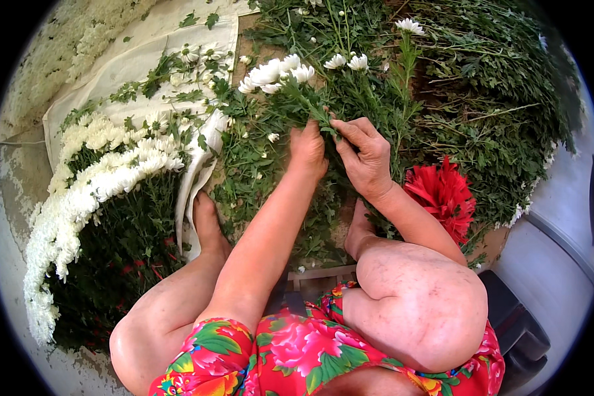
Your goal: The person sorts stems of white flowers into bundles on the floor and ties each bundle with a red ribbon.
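Observation:
A small bunch of white chrysanthemums (pixel 270 74) lies in front of me, its blooms pointing to the far left. My left hand (pixel 307 150) is closed round the bunch's green stems. Just to its right, my right hand (pixel 364 157) pinches a leafy part of the stems between thumb and forefinger, almost touching the left. The exact spot it grips is partly covered by leaves. Beyond the hands, loose white chrysanthemums (pixel 347 62) rest among the greenery, and a single bloom (pixel 410 26) stands farther to the right.
A big pile of leafy stems (pixel 495 86) fills the right side. Bundled white chrysanthemums (pixel 105 178) stand at the left by a pale cloth (pixel 145 63). Bright red strips (pixel 443 201) are bunched near my right knee. Cut leaves (pixel 244 191) litter the floor between my feet.

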Demonstrator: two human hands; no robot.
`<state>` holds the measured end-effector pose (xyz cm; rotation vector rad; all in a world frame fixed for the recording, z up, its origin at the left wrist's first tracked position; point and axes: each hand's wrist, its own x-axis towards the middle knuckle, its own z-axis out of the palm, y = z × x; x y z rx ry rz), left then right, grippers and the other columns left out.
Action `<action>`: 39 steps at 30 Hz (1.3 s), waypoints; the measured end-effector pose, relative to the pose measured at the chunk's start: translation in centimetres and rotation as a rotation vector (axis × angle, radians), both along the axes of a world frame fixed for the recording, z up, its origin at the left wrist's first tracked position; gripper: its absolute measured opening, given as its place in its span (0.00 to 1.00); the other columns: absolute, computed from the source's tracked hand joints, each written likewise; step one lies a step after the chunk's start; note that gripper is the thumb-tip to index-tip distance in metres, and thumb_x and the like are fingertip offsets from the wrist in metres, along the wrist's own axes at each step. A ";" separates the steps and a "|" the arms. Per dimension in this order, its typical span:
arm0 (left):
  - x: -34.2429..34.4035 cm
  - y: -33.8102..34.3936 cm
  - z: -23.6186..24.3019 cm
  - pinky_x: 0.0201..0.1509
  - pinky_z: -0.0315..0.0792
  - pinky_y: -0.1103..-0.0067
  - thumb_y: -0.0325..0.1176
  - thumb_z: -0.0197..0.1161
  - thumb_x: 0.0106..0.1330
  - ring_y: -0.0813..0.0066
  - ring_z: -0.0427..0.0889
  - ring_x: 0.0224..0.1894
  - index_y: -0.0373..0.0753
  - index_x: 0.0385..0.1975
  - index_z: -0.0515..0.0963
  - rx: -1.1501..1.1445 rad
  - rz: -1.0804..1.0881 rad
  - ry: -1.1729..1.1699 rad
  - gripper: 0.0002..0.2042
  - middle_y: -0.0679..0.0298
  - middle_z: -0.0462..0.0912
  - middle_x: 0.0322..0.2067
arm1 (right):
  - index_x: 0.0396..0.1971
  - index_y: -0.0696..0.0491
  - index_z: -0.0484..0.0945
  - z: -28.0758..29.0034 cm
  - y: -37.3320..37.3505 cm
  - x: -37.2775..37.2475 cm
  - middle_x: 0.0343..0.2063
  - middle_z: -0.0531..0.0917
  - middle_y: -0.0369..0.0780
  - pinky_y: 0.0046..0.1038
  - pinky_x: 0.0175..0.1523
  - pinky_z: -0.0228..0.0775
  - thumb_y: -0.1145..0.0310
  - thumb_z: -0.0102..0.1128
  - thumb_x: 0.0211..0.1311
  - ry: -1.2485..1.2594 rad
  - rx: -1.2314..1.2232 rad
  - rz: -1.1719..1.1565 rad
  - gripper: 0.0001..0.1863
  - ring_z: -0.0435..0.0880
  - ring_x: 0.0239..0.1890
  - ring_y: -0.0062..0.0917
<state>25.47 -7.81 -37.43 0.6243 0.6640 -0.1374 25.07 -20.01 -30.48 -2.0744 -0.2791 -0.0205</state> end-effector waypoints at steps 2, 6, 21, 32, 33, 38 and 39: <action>-0.2 0.3 0.5 0.47 0.79 0.73 0.44 0.65 0.75 0.70 0.84 0.41 0.37 0.48 0.78 -0.133 0.015 -0.023 0.16 0.62 0.85 0.39 | 0.48 0.54 0.86 -0.1 -0.1 0.1 0.34 0.81 0.43 0.31 0.38 0.76 0.81 0.64 0.57 0.003 -0.034 -0.016 0.18 0.84 0.32 0.34; -0.2 0.3 0.9 0.46 0.80 0.73 0.47 0.66 0.74 0.71 0.83 0.40 0.37 0.45 0.79 -0.245 0.010 -0.057 0.17 0.62 0.84 0.38 | 0.46 0.53 0.86 -0.3 0.0 0.0 0.33 0.81 0.42 0.34 0.39 0.76 0.79 0.64 0.56 -0.018 -0.078 0.001 0.17 0.84 0.33 0.38; 0.9 0.1 0.1 0.50 0.84 0.62 0.41 0.65 0.75 0.65 0.85 0.46 0.32 0.55 0.75 -0.073 -0.027 0.157 0.19 0.60 0.83 0.46 | 0.63 0.60 0.75 -5.8 -9.5 4.7 0.38 0.86 0.39 0.23 0.45 0.74 0.75 0.62 0.70 0.051 0.124 -0.362 0.22 0.77 0.38 0.16; 1.1 0.5 2.0 0.42 0.84 0.69 0.45 0.66 0.74 0.66 0.87 0.40 0.31 0.51 0.78 -0.074 0.040 0.064 0.21 0.58 0.86 0.43 | 0.58 0.50 0.80 2.1 -2.8 1.0 0.37 0.83 0.45 0.41 0.41 0.77 0.76 0.59 0.62 0.044 -0.390 0.088 0.22 0.84 0.37 0.46; 1.1 0.4 2.4 0.42 0.84 0.69 0.45 0.65 0.74 0.67 0.87 0.40 0.31 0.51 0.78 -0.074 0.052 0.096 0.21 0.58 0.86 0.43 | 0.57 0.50 0.80 2.0 -2.8 1.0 0.36 0.82 0.46 0.43 0.40 0.77 0.75 0.59 0.62 0.039 -0.396 0.086 0.22 0.83 0.37 0.47; 0.8 0.6 1.9 0.43 0.84 0.69 0.48 0.65 0.74 0.66 0.87 0.40 0.31 0.50 0.78 -0.153 0.026 -0.006 0.23 0.57 0.87 0.41 | 0.56 0.51 0.79 1.4 -2.2 0.4 0.34 0.83 0.46 0.44 0.40 0.77 0.74 0.59 0.62 0.071 -0.451 0.145 0.21 0.84 0.36 0.48; 0.6 0.7 1.8 0.44 0.84 0.68 0.47 0.66 0.73 0.65 0.87 0.40 0.30 0.50 0.78 -0.180 0.017 -0.023 0.22 0.57 0.87 0.40 | 0.56 0.52 0.79 1.3 -2.1 0.3 0.33 0.83 0.46 0.45 0.39 0.77 0.74 0.59 0.62 0.075 -0.471 0.156 0.21 0.84 0.35 0.48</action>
